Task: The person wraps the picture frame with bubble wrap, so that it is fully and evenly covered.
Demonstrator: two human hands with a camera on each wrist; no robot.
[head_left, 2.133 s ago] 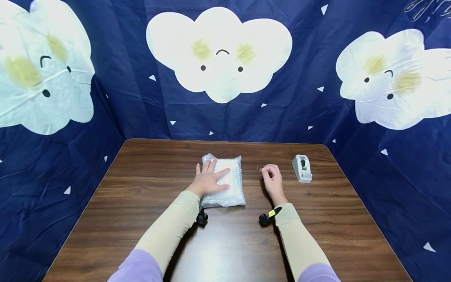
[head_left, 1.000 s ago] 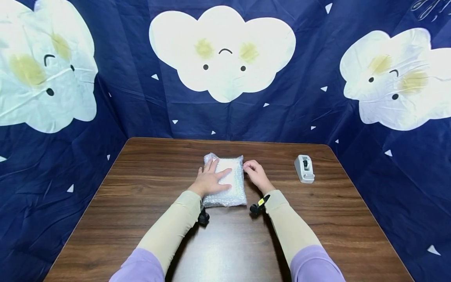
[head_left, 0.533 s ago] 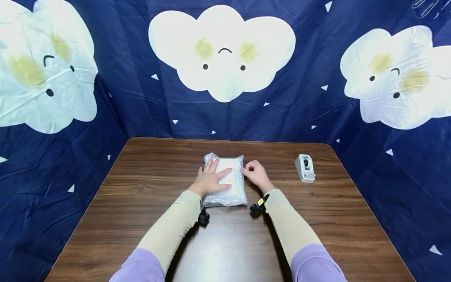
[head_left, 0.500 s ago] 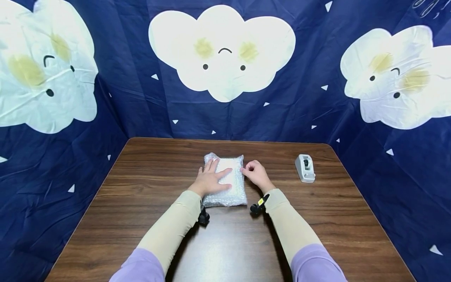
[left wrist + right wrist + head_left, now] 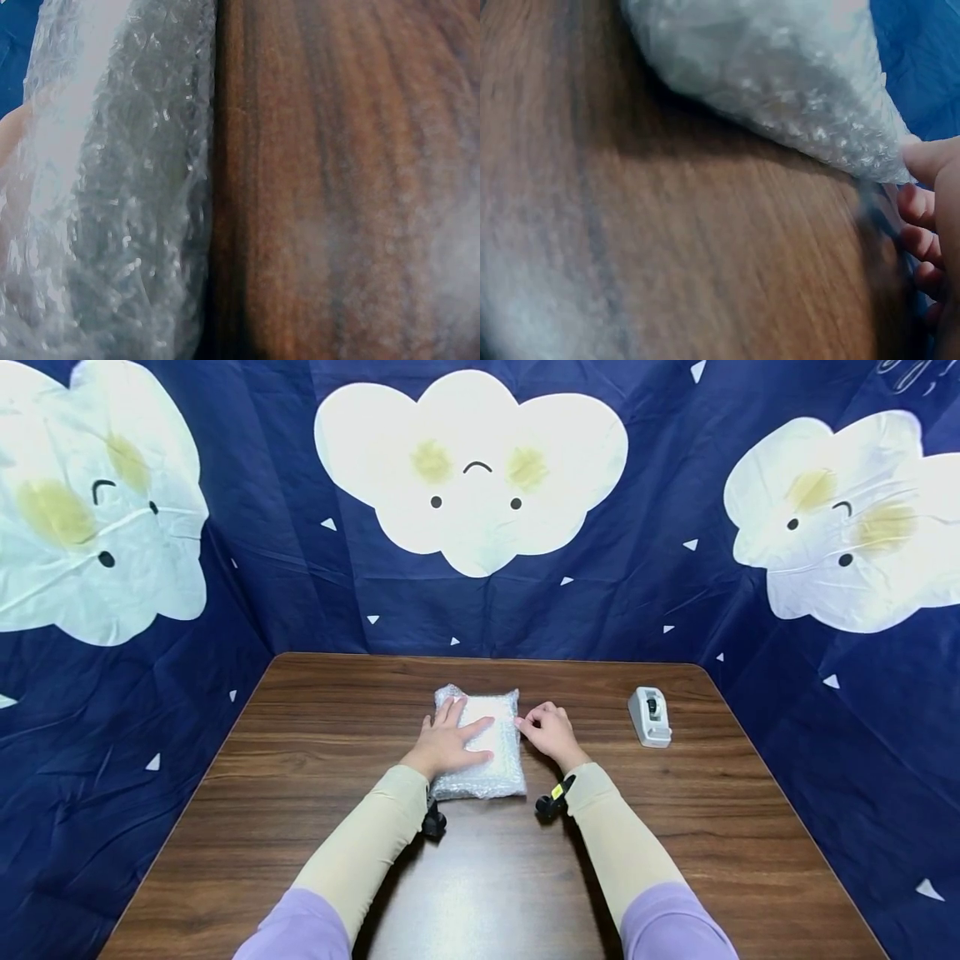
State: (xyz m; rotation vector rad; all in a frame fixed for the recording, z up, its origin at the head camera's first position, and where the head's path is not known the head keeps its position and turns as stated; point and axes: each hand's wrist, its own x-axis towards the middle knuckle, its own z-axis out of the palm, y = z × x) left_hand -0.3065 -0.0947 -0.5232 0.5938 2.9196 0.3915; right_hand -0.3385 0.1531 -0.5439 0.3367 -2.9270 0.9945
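A flat package in clear bubble wrap [image 5: 506, 768], with a white face showing through, lies on the table. My left hand [image 5: 441, 748] rests spread on its left part, fingers straight. At the package's right edge is my right hand [image 5: 551, 735], thumb at the wrap and the other fingers curled. The right wrist view shows the wrap's edge [image 5: 832, 139] between the thumb and index fingertips of the right hand [image 5: 937, 195]. In the left wrist view the bubble wrap [image 5: 142, 180] fills the left side, and most of the left hand is out of sight.
A white tape dispenser [image 5: 651, 732] stands on the right side of the brown wooden table [image 5: 337, 718]. Blue cloth [image 5: 285, 602] with white clouds hangs behind the table and at both sides.
From right of the package, holding a small clear piece of tape, my right hand moved left to the package's edge. Since then its thumb and fingers shift slightly there. My left hand stays put.
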